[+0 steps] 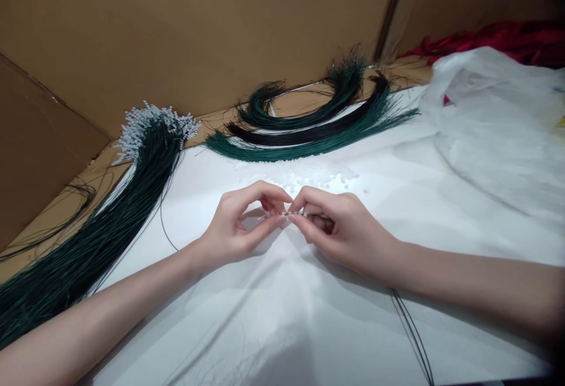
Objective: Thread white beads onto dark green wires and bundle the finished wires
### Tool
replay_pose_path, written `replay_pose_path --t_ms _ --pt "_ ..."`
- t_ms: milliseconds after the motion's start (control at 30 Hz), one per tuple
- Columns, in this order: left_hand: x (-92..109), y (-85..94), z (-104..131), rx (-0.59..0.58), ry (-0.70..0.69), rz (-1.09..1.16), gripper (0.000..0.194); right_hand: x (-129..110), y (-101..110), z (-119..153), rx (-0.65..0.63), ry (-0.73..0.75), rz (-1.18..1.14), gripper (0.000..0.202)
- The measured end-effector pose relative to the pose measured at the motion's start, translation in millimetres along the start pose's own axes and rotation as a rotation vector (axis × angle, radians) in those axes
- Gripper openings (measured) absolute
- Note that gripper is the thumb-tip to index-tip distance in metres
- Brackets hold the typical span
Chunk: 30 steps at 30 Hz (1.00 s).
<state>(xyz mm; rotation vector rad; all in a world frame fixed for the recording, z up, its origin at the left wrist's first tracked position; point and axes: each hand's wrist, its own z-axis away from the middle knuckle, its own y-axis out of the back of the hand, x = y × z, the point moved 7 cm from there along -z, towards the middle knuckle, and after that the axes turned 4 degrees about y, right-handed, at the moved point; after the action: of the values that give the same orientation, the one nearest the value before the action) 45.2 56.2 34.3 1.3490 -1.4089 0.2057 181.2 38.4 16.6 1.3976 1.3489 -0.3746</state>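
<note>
Fingertips pinched, my left hand point(242, 221) and my right hand point(339, 221) meet over the white sheet. Between them is a thin dark wire point(286, 214) with small white beads on it. My left hand is closed on one end, and my right hand grips it close beside. Dark wires point(411, 327) trail out from under my right forearm toward the front edge. Just beyond my fingers lies a scatter of small white beads point(304, 177). My fingers hide most of the held part.
At left lies a thick bundle of dark green wires point(115, 209) with white beaded tips point(154, 130). Bundles of loose green and black wires point(309, 139) curve along the back. A crumpled clear plastic bag point(498, 121) and red fabric point(507, 42) are at right. Cardboard walls point(198, 27) enclose the back.
</note>
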Motion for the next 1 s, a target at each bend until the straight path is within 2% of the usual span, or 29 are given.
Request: replay_pose_path --t_ms 167,400,800,1000 --pt "1.0 0.1 0.9 0.008 -0.012 -0.013 0.026 0.3 1.1 0.0 0.024 -0.003 -0.002 0.01" --pt "-2.1 -0.9 1.9 0.005 -0.003 0.046 0.04 -1.9 1.8 -0.6 0.024 0.02 -0.003 0.013" --pt "-1.3 0.1 0.9 0.033 0.003 0.011 0.035 -0.2 1.5 0.1 0.025 -0.003 0.0 0.012" --pt "-2.5 -1.0 1.8 0.009 -0.013 0.025 0.039 0.5 3.4 0.2 0.029 0.0 0.002 0.013"
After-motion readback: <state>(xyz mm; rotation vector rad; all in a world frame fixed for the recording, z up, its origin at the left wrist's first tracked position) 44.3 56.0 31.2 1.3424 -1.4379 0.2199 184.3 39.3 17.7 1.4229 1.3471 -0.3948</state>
